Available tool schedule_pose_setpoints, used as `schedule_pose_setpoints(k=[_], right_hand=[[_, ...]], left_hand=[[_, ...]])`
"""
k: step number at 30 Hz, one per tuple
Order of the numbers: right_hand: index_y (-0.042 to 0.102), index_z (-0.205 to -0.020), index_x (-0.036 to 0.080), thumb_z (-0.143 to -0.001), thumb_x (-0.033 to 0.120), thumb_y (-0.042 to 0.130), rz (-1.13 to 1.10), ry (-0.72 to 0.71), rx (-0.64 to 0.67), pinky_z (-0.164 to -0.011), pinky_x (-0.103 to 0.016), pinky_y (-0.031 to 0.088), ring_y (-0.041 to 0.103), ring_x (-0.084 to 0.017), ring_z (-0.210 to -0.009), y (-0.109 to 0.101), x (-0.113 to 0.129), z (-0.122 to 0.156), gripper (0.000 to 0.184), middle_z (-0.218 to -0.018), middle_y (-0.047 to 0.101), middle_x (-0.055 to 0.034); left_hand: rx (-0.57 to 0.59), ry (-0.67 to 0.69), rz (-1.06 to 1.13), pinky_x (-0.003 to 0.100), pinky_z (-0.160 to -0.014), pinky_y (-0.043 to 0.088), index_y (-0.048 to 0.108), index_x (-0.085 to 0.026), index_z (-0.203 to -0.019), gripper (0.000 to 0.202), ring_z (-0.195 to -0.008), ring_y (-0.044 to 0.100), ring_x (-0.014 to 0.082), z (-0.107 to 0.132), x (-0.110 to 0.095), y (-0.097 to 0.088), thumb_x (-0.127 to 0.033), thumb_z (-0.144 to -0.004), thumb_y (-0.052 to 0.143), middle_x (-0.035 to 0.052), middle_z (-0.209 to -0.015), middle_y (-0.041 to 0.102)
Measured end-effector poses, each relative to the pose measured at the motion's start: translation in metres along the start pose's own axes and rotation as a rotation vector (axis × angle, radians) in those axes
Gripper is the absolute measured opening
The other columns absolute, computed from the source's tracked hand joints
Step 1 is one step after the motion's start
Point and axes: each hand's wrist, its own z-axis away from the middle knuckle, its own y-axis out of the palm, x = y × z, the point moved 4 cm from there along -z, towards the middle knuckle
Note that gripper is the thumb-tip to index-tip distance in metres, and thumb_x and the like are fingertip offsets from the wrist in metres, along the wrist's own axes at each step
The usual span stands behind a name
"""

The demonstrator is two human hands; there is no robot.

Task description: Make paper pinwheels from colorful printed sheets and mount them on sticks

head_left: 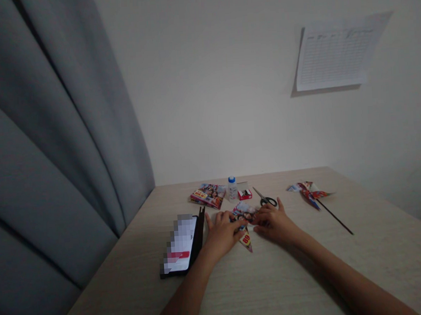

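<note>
Between my two hands lies a colourful printed paper (245, 240), with a pointed corner marked "89" toward me. My left hand (220, 233) lies over its left side, fingers closed on the paper. From the right, my right hand (275, 221) pinches its other edge, with one finger raised. My fingers hide much of the paper's middle. Scissors (268, 201) with black handles rest just beyond my right hand. A small red box (245, 194) and a white bottle with a blue cap (232, 190) stand behind the paper.
A phone (182, 247) lies left of my left hand, with dark sticks (200, 232) alongside. A stack of printed paper squares (209, 195) sits at the back. On the right lies a paper pinwheel (308, 192) on a dark stick. A grey curtain (52, 138) borders the table's left.
</note>
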Motion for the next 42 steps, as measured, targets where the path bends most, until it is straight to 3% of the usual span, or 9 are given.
schedule_pose_setpoints(k=[6, 12, 18, 24, 33, 39, 42], right_hand=[[0.073, -0.095, 0.032, -0.085, 0.043, 0.063, -0.008, -0.015, -0.001, -0.109, -0.064, -0.019, 0.052, -0.026, -0.119, 0.002, -0.001, 0.000, 0.018, -0.107, 0.073, -0.0012], [0.073, -0.097, 0.032, -0.085, 0.043, 0.063, -0.004, 0.001, 0.017, -0.109, -0.064, -0.018, 0.051, -0.026, -0.121, 0.000, 0.001, 0.000, 0.019, -0.109, 0.073, -0.0014], [0.073, -0.095, 0.032, -0.085, 0.042, 0.063, 0.000, -0.007, -0.007, -0.110, -0.064, -0.018, 0.052, -0.026, -0.119, 0.000, 0.002, 0.000, 0.017, -0.107, 0.073, -0.0006], [0.073, -0.097, 0.033, -0.085, 0.044, 0.064, -0.018, -0.018, -0.002, -0.109, -0.065, -0.019, 0.052, -0.027, -0.120, 0.000, 0.000, 0.000, 0.019, -0.108, 0.073, -0.0011], [0.073, -0.096, 0.032, -0.084, 0.043, 0.064, 0.002, -0.004, 0.008, -0.112, -0.063, -0.012, 0.051, -0.027, -0.120, 0.000, 0.002, 0.001, 0.018, -0.109, 0.070, -0.0017], [0.073, -0.096, 0.032, -0.084, 0.042, 0.064, -0.003, 0.007, 0.034, -0.111, -0.063, -0.013, 0.053, -0.026, -0.118, -0.001, 0.003, 0.001, 0.018, -0.111, 0.069, -0.0021], [0.073, -0.096, 0.032, -0.084, 0.043, 0.063, -0.011, -0.001, 0.029, -0.111, -0.063, -0.014, 0.052, -0.027, -0.118, -0.002, 0.003, 0.001, 0.018, -0.110, 0.069, -0.0024]], left_hand=[[-0.002, -0.006, -0.022, 0.081, -0.105, -0.001, 0.055, -0.056, -0.128, 0.037, -0.130, 0.037, 0.0327, 0.001, -0.001, 0.000, -0.052, -0.091, 0.057, 0.0016, -0.128, 0.051], [-0.055, 0.001, -0.026, 0.080, -0.105, -0.003, 0.054, -0.054, -0.128, 0.039, -0.143, 0.019, 0.0366, 0.000, 0.000, 0.004, -0.047, -0.090, 0.060, 0.0006, -0.148, 0.037], [-0.097, -0.002, -0.001, 0.081, -0.105, -0.003, 0.050, -0.052, -0.133, 0.049, -0.142, 0.022, 0.0355, -0.001, 0.002, 0.003, -0.047, -0.087, 0.065, 0.0025, -0.146, 0.041], [-0.017, -0.023, -0.006, 0.081, -0.104, -0.002, 0.058, -0.052, -0.126, 0.036, -0.143, 0.020, 0.0383, -0.001, 0.005, 0.006, -0.052, -0.090, 0.058, 0.0019, -0.149, 0.039], [0.011, -0.048, 0.008, 0.082, -0.103, -0.002, 0.054, -0.057, -0.127, 0.038, -0.144, 0.020, 0.0382, -0.002, 0.005, 0.006, -0.053, -0.090, 0.056, 0.0007, -0.151, 0.037], [0.017, -0.141, -0.010, 0.079, -0.106, 0.001, 0.052, -0.047, -0.134, 0.058, -0.144, 0.018, 0.0411, -0.004, 0.005, -0.003, -0.059, -0.080, 0.067, 0.0060, -0.155, 0.031], [0.011, -0.107, -0.008, 0.079, -0.105, -0.002, 0.054, -0.051, -0.131, 0.050, -0.145, 0.018, 0.0401, -0.003, 0.003, -0.004, -0.055, -0.083, 0.066, 0.0024, -0.156, 0.031]])
